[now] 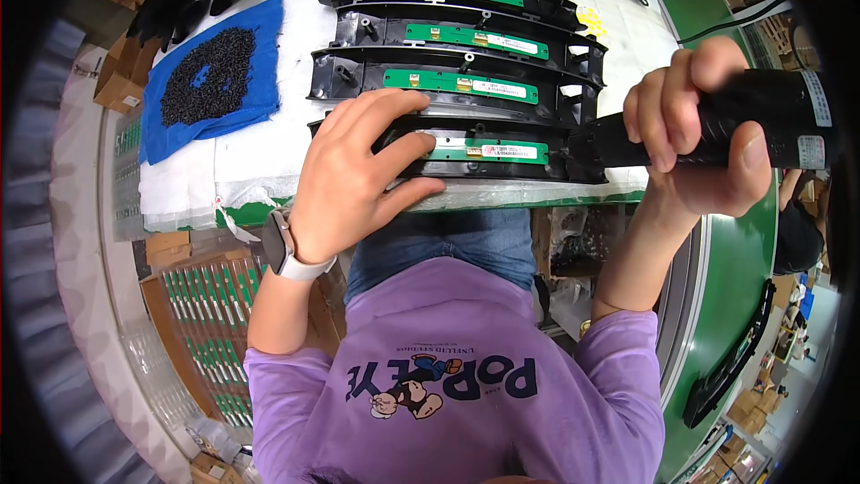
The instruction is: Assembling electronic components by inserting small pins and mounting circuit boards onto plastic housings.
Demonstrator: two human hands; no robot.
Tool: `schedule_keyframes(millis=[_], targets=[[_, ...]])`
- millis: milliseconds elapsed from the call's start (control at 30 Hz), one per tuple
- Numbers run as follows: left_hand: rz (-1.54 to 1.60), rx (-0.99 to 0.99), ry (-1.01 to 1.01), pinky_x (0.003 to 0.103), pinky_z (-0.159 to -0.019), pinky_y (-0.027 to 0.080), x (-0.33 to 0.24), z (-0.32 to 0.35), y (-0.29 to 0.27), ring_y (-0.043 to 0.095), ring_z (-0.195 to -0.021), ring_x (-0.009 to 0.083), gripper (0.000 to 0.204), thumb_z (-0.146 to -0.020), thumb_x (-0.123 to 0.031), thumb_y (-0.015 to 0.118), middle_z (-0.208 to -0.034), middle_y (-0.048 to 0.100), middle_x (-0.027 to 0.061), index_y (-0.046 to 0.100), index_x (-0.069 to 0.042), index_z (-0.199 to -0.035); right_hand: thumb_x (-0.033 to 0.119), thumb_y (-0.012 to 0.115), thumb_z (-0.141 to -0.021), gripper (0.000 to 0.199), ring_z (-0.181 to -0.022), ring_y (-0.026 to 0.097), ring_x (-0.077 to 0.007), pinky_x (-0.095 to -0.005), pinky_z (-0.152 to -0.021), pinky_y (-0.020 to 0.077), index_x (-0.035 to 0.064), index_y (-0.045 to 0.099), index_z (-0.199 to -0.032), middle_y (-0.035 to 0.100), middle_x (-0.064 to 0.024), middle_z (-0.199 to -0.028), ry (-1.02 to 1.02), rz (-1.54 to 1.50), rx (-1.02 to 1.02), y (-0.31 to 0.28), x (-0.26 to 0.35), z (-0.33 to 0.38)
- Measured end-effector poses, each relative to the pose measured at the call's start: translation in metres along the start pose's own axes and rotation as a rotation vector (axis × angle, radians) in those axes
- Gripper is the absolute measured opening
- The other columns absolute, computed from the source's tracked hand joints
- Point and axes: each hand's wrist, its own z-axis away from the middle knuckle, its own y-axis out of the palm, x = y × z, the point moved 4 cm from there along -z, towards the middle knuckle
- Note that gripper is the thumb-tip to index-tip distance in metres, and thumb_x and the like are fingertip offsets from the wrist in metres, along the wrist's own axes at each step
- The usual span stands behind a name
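My right hand (694, 112) is wrapped round a black electric screwdriver (779, 112) with pale labels at its rear. The tool lies nearly level, and its front end points left over the right end of the nearest black plastic housing (573, 161). Whether the tip touches a screw cannot be made out. Across the left part of that housing rests my left hand (358, 161), its fingers spread apart. The fingertips are at the left end of a narrow green circuit board (511, 151) lying inside the housing, and they partly hide it. A watch with a pale strap is on my left wrist.
Beyond the nearest one, several similar housings (358, 72) with green boards stand in a row. A blue cloth (166, 116) on the left carries a heap of small black screws (224, 81). Trays of circuit boards (210, 305) are at lower left. A green surface (730, 278) runs along the right.
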Motion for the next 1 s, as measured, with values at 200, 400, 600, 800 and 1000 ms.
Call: schedule_keyframes(millis=[200, 400, 600, 800, 1000], targets=[[-0.005, -0.011, 0.005, 0.041, -0.084, 0.044, 0.000, 0.000, 0.000, 0.054, -0.102, 0.0318, 0.034, -0.061, -0.020, 0.076, -0.110, 0.057, 0.0116, 0.061, -0.006, -0.087, 0.034, 0.060, -0.079, 0.037, -0.041, 0.043, -0.0080, -0.0235, -0.045, 0.0375, 0.0035, 0.043, -0.091, 0.047, -0.0004, -0.061, 0.008, 0.016, 0.041, 0.008, -0.006, -0.003], [-0.013, -0.015, -0.015, 0.041, -0.085, 0.045, 0.003, 0.000, 0.000, 0.056, -0.101, 0.0321, 0.035, -0.058, -0.019, 0.079, -0.110, 0.058, 0.0119, 0.064, -0.004, -0.087, 0.029, 0.063, -0.077, 0.033, -0.040, 0.043, -0.0087, -0.0228, -0.040, 0.0344, 0.0041, 0.042, -0.087, 0.046, -0.0018, -0.060, 0.016, 0.011, 0.064, 0.021, -0.016, -0.010], [0.004, -0.050, 0.033, 0.041, -0.081, 0.044, 0.001, 0.001, -0.003, 0.054, -0.102, 0.0312, 0.033, -0.061, -0.019, 0.076, -0.108, 0.057, 0.0119, 0.060, -0.005, -0.086, 0.022, 0.070, -0.072, 0.034, -0.044, 0.045, -0.0099, -0.0232, -0.041, 0.0377, 0.0019, 0.045, -0.082, 0.049, -0.0039, -0.060, 0.032, -0.055, -0.001, 0.024, -0.014, -0.006], [-0.213, -0.004, -0.035, 0.043, -0.086, 0.043, -0.029, 0.000, -0.011, 0.053, -0.108, 0.0340, 0.042, -0.061, -0.019, 0.078, -0.113, 0.055, 0.0151, 0.061, -0.004, -0.096, 0.021, 0.073, -0.071, 0.045, -0.038, 0.040, -0.0086, -0.0213, -0.036, 0.0337, -0.0029, 0.044, -0.095, 0.048, -0.0034, -0.055, 0.001, -0.185, -0.018, 0.018, 0.009, -0.003], [0.683, -0.038, -0.226, 0.033, -0.080, 0.046, -0.053, 0.036, -0.007, 0.059, -0.090, 0.0237, 0.024, -0.074, -0.008, 0.068, -0.101, 0.058, 0.0117, 0.062, -0.003, -0.097, 0.021, 0.074, -0.070, 0.048, -0.043, 0.044, -0.0073, -0.0216, -0.040, 0.0361, -0.0013, 0.052, -0.107, 0.048, 0.0003, -0.060, 0.432, 0.866, -0.451, -0.060, 0.026, 0.013]])
